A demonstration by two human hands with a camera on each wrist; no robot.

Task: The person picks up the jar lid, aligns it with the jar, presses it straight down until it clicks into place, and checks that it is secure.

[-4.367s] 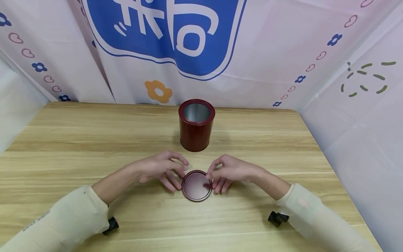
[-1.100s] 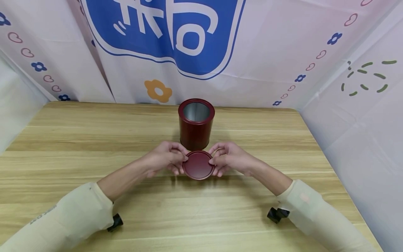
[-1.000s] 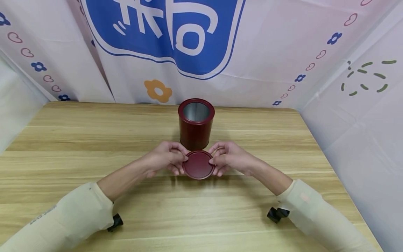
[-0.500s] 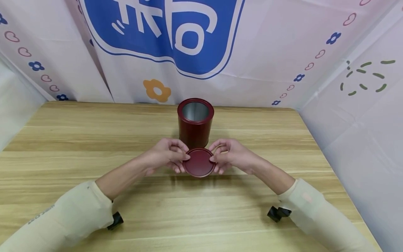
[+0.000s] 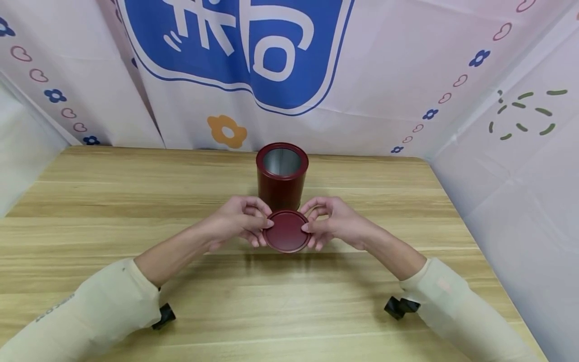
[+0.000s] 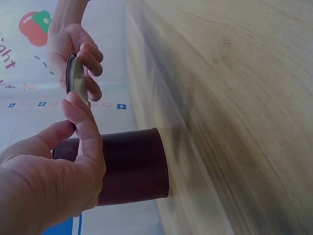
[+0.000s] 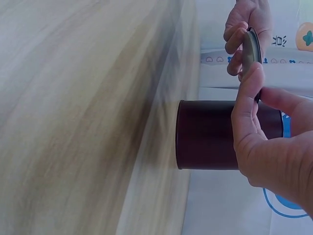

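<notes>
A round dark red lid (image 5: 286, 232) is held up off the table between both hands, in front of the can. My left hand (image 5: 242, 221) pinches its left edge, thumb on top and fingers beneath. On the opposite edge my right hand (image 5: 332, 223) pinches it the same way. The wrist views show the lid's pale metal underside (image 6: 78, 78), clear of the wood. Behind it stands an upright dark red can (image 5: 281, 188), its top uncovered and its silvery inside visible. The lid hides part of the can's lower front in the head view.
The wooden table (image 5: 135, 196) reaches back to a printed white cloth (image 5: 371, 90) hanging just behind the can. Another white cloth (image 5: 520, 166) hangs along the right side. Black wrist mounts (image 5: 165, 315) sit below both sleeves.
At first the lid lay on the table with the hands beside it. Both hands have since gripped and lifted it, bringing it toward the can; lately it has edged slightly farther up.
</notes>
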